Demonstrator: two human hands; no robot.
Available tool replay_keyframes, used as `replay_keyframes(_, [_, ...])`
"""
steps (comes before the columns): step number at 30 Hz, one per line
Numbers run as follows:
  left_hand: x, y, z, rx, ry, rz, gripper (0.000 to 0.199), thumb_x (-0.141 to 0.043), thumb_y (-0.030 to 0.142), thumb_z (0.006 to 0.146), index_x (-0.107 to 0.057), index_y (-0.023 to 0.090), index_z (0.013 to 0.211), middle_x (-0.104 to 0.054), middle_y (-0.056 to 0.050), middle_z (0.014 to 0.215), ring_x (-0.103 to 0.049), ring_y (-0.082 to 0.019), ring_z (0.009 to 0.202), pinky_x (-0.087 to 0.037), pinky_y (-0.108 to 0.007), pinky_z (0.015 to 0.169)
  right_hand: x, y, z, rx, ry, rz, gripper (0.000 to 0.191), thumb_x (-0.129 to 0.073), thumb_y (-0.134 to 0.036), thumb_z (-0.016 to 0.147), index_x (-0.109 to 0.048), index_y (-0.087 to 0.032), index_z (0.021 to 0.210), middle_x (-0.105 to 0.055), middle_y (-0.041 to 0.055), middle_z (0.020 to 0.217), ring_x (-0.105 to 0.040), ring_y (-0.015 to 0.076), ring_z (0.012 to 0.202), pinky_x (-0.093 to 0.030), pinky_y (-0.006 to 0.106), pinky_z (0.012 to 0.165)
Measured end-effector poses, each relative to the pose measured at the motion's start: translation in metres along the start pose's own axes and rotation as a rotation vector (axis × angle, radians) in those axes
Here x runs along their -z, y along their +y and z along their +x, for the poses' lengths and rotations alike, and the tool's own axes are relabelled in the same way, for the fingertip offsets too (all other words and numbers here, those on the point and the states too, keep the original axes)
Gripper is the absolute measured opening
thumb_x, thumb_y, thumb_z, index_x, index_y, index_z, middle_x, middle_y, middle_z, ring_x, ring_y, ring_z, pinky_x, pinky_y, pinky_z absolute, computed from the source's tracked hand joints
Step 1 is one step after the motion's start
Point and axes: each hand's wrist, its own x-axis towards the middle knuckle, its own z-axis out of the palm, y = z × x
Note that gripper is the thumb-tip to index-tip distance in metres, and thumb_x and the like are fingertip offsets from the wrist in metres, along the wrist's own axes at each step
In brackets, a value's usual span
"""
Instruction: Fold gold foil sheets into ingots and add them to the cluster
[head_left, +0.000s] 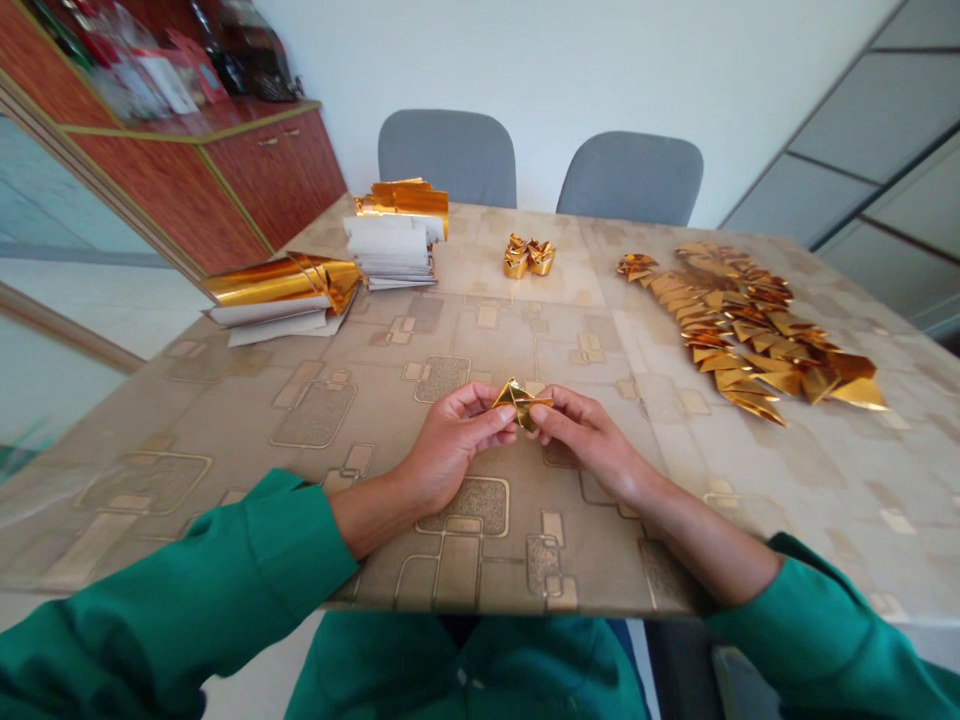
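Note:
Between my two hands, above the near middle of the table, is a small folded piece of gold foil paper (517,400). My left hand (457,440) pinches its left side with thumb and fingers. On the other side, my right hand (589,435) grips its right end the same way. Creased triangular faces show between the thumbs; the fingers hide the rest. Farther back on the table stand a few finished-looking gold folded pieces (529,256) close together. To the right lies a long spread of overlapping folded gold pieces (739,320).
Stacks of gold-and-white paper sheets (394,245) and a curled gold sheet bundle (285,285) lie at the back left. A patterned cloth covers the table (420,330). Two grey chairs (448,150) stand behind it, and a red-brown cabinet (270,165) is at the left.

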Motion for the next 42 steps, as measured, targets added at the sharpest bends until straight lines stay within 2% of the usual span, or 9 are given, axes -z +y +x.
replay_keyframes(7, [0.001,-0.001,0.000,-0.012,-0.009,0.073,0.025,-0.086,0.025,0.063,-0.065,0.013,0.070,-0.066,0.002,0.064,-0.061,-0.008,0.059,-0.049,-0.019,0.059,-0.005,0.005,-0.002,0.046,0.035,0.040,0.038,-0.066,-0.052,0.084,-0.049,-0.021,0.071,-0.043,-0.0059,0.061,-0.033,0.0087,0.052,-0.025,0.024,0.048])
replay_keyframes(13, [0.002,0.000,0.003,-0.021,0.056,-0.023,0.028,-0.088,0.023,0.060,-0.064,0.015,0.073,-0.070,0.002,0.070,-0.063,-0.007,0.061,-0.053,-0.018,0.062,-0.003,0.002,0.000,0.032,0.009,0.030,0.032,-0.062,-0.052,0.087,-0.058,-0.021,0.079,-0.058,-0.0007,0.071,-0.047,0.0114,0.061,-0.036,0.026,0.057])
replay_keyframes(16, [0.001,0.000,0.003,-0.029,0.090,-0.044,0.029,-0.088,0.022,0.059,-0.064,0.015,0.073,-0.069,0.002,0.070,-0.063,-0.007,0.062,-0.054,-0.018,0.063,-0.004,0.005,0.000,0.071,0.001,-0.025,0.028,-0.067,-0.047,0.084,-0.058,-0.020,0.078,-0.054,-0.0025,0.070,-0.043,0.0106,0.059,-0.033,0.025,0.055])
replay_keyframes(20, [0.001,-0.001,0.002,-0.023,0.069,-0.019,0.028,-0.088,0.022,0.059,-0.065,0.014,0.074,-0.069,0.001,0.072,-0.063,-0.008,0.062,-0.053,-0.018,0.061,-0.005,0.011,-0.002,0.136,0.025,-0.072,0.025,-0.065,-0.041,0.086,-0.058,-0.020,0.074,-0.050,-0.0038,0.066,-0.041,0.0105,0.059,-0.032,0.025,0.055])
replay_keyframes(26, [0.003,-0.002,0.003,-0.032,0.058,0.013,0.027,-0.087,0.024,0.062,-0.067,0.014,0.077,-0.070,0.000,0.076,-0.062,-0.008,0.064,-0.053,-0.020,0.063,0.000,0.008,-0.001,0.096,-0.068,-0.033,0.028,-0.067,-0.047,0.085,-0.063,-0.020,0.088,-0.058,-0.0015,0.075,-0.046,0.0120,0.065,-0.035,0.025,0.058])
replay_keyframes(33, [0.002,-0.003,0.002,-0.044,0.013,0.067,0.027,-0.086,0.024,0.063,-0.068,0.014,0.080,-0.068,0.002,0.076,-0.061,-0.007,0.064,-0.050,-0.020,0.063,0.001,0.004,-0.001,0.106,0.017,-0.041,0.035,-0.064,-0.049,0.086,-0.051,-0.020,0.069,-0.045,-0.0047,0.063,-0.037,0.0099,0.056,-0.029,0.024,0.052])
replay_keyframes(39, [0.003,0.000,0.003,0.002,-0.006,0.033,0.029,-0.086,0.033,0.064,-0.067,0.015,0.077,-0.069,0.001,0.073,-0.065,-0.010,0.063,-0.053,-0.022,0.063,0.003,0.004,-0.001,0.085,0.015,-0.039,0.035,-0.065,-0.048,0.084,-0.051,-0.020,0.068,-0.045,-0.0047,0.062,-0.035,0.0098,0.056,-0.026,0.025,0.052])
replay_keyframes(42, [0.003,0.000,0.003,-0.025,0.007,0.071,0.029,-0.085,0.035,0.066,-0.068,0.014,0.076,-0.068,0.000,0.071,-0.064,-0.010,0.062,-0.053,-0.022,0.062,0.003,0.003,-0.002,0.092,0.028,-0.050,0.034,-0.065,-0.046,0.085,-0.051,-0.020,0.068,-0.045,-0.0047,0.062,-0.036,0.0097,0.056,-0.027,0.025,0.052])
